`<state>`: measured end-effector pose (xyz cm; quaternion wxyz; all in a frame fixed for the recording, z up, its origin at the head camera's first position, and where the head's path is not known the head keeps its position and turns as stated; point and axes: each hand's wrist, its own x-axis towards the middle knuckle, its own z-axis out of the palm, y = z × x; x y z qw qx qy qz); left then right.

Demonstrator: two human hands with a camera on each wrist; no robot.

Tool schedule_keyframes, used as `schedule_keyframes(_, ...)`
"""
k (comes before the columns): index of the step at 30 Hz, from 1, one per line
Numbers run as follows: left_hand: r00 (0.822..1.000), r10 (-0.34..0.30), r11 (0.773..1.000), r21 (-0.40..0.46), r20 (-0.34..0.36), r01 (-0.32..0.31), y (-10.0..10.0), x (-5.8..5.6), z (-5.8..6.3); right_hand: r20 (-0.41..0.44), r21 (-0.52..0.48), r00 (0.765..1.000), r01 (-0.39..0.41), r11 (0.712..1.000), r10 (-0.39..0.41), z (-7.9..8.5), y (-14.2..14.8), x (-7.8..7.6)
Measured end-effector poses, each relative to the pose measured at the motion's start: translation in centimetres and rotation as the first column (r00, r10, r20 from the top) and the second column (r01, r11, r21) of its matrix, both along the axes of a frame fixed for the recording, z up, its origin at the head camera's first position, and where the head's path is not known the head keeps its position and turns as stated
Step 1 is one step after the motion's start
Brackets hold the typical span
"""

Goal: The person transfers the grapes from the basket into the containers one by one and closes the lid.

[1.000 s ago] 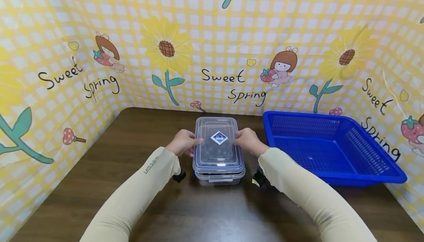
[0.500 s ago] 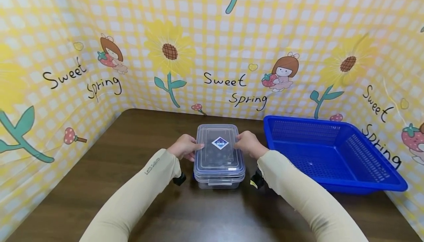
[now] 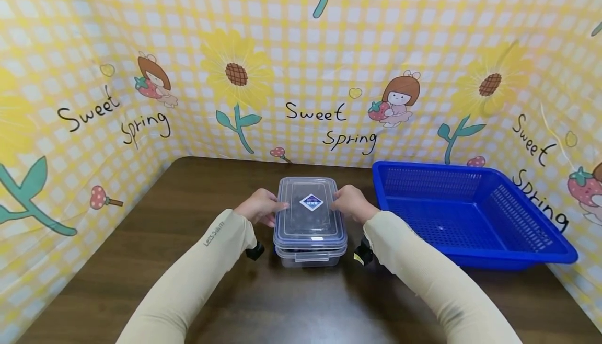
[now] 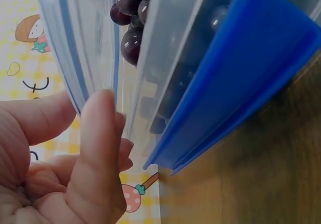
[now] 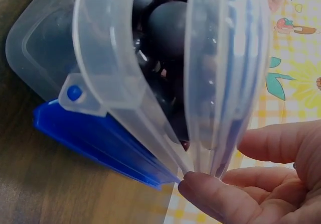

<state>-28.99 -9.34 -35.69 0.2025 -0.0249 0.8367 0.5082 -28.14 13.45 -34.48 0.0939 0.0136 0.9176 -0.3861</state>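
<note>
A clear plastic food box (image 3: 310,263) stands mid-table, holding round dark grapes (image 4: 131,44). Its transparent lid (image 3: 310,224), with a diamond-shaped label, lies over the top; both wrist views show a gap between lid and box rim, with grapes showing through. My left hand (image 3: 257,206) pinches the lid's left edge between thumb and fingers. On the opposite edge, my right hand (image 3: 355,203) grips the lid, thumb above and fingers below. A blue latch (image 4: 246,68) hangs swung out on the left side, and another blue latch (image 5: 95,141) on the right.
To the right stands a blue perforated plastic basket (image 3: 442,226), close to my right forearm. The brown wooden table (image 3: 155,239) ends at a yellow checked cloth backdrop (image 3: 301,61) behind and on both sides.
The far end of the lid has come down slightly over the past second, and both hands with it. Each hand keeps its hold on the lid. The head view has shifted a little.
</note>
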Motion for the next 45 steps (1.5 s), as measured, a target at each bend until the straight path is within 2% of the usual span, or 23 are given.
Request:
schedule_keyframes(6,1.0,0.0,1.0,0.0,0.01,0.0,0.0,0.0,-0.1,0.021,0.019,1.0,-0.008,1.0,0.008,-0.1,-0.1,0.0)
schedule_keyframes(21,1.0,0.009,1.0,-0.008,0.006,-0.009,0.1,-0.4,-1.1,0.008,0.026,1.0,0.005,1.0,-0.005,-0.3,-0.1,0.0)
schedule_keyframes(25,1.0,0.012,1.0,-0.005,0.006,-0.012,0.2,-0.5,-1.2,-0.006,0.038,1.0,0.005,0.999,-0.005,-0.4,0.0,-0.1)
schedule_keyframes(30,1.0,0.028,1.0,0.008,0.01,-0.028,0.0,-0.5,-1.3,-0.052,0.062,0.998,-0.031,0.998,0.035,-0.7,0.0,0.0)
schedule_keyframes(38,0.999,0.042,0.999,0.023,0.017,-0.042,-0.1,-0.2,-1.3,-0.096,0.109,0.994,-0.049,0.993,0.06,-0.9,-0.1,0.3)
schedule_keyframes(42,0.999,0.046,0.999,0.017,0.015,-0.046,0.0,0.1,-1.3,-0.116,0.12,0.991,-0.055,0.991,0.069,-1.0,-0.1,0.7)
schedule_keyframes(45,0.999,0.034,0.999,0.006,0.009,-0.034,0.1,0.3,-1.3,-0.151,0.164,0.984,-0.066,0.984,0.091,-1.2,0.0,1.3)
